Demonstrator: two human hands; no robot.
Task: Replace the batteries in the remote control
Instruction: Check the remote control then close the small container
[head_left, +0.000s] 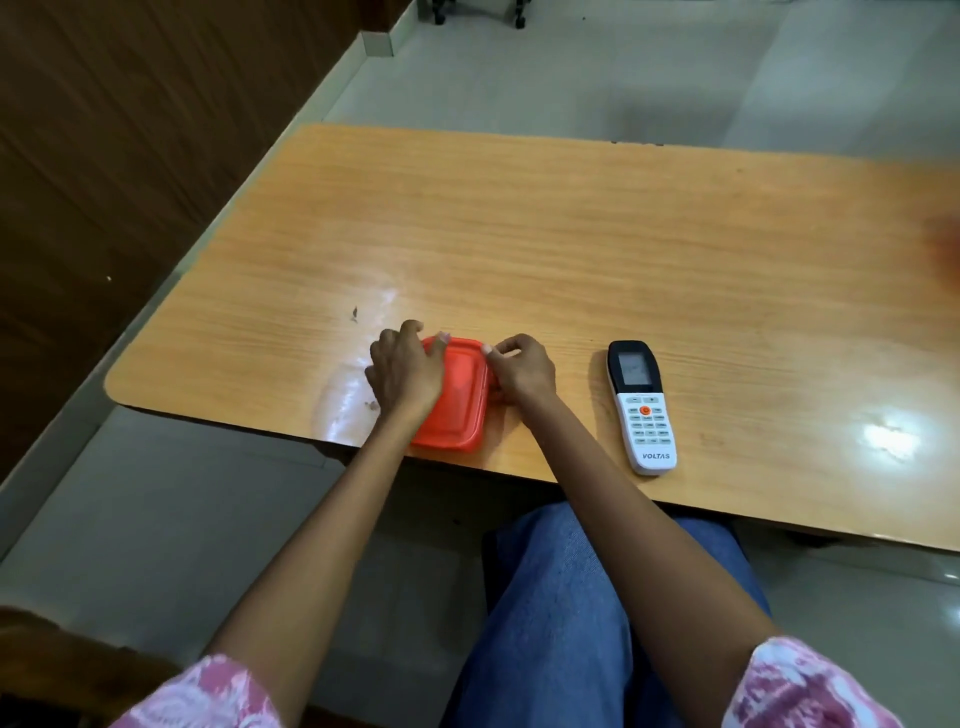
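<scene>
I had two things on the desk (571, 234): one orange box (460, 410), its lid on, and one remote (641, 405). Both sat by the near edge. The box was left of the middle, and the remote lay apart to its right, face up, with its screen end toward the far edge. My left hand (405, 371) lay over the box's left side, fingers curled round its far left corner. My right hand (522, 371) was at the box's right edge, thumb and fingers bent and pinching the rim. The near ends of box and remote came close to the desk's near edge. Beyond them the wood-grain top ran wide to the far edge and the right.
</scene>
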